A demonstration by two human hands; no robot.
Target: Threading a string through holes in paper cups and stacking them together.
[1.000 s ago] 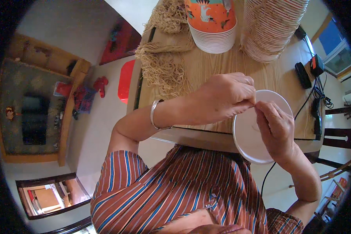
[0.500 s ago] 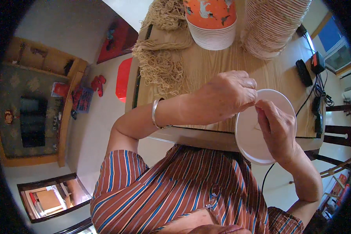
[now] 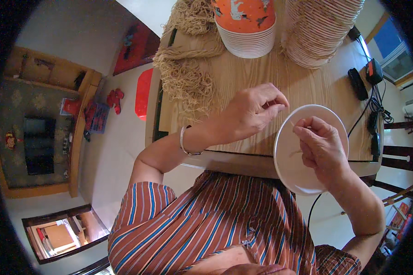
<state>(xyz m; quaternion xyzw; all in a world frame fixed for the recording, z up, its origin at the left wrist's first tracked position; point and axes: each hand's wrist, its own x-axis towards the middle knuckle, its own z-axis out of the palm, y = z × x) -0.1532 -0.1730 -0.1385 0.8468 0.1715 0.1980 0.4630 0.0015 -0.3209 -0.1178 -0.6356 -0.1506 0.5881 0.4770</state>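
Note:
My left hand (image 3: 257,112) hovers over the wooden table with its fingers curled, thumb and forefinger tips close together. Anything between those tips is too small to make out. My right hand (image 3: 322,145) is over a round white dish-like container (image 3: 287,158), pinching a thin pale strand whose short end sticks up from the fingertips. Another pale strand shows beside its lower fingers. The container sits at the table's near edge, partly overhanging it. To the left of my left hand lies a tangled heap of beige yarn (image 3: 188,82).
A stack of orange-and-white paper tubs (image 3: 245,27) stands at the far side. Beside it leans a taller stack of white paper bowls (image 3: 323,32) with beige strands around them. Black cables (image 3: 376,103) and an adapter (image 3: 373,72) lie at the right. A red stool (image 3: 143,96) stands left of the table (image 3: 243,68).
My hands, fingertips together before, have drawn apart. The left moved slightly left; the right pulled back a little over the container, the strand's end now showing.

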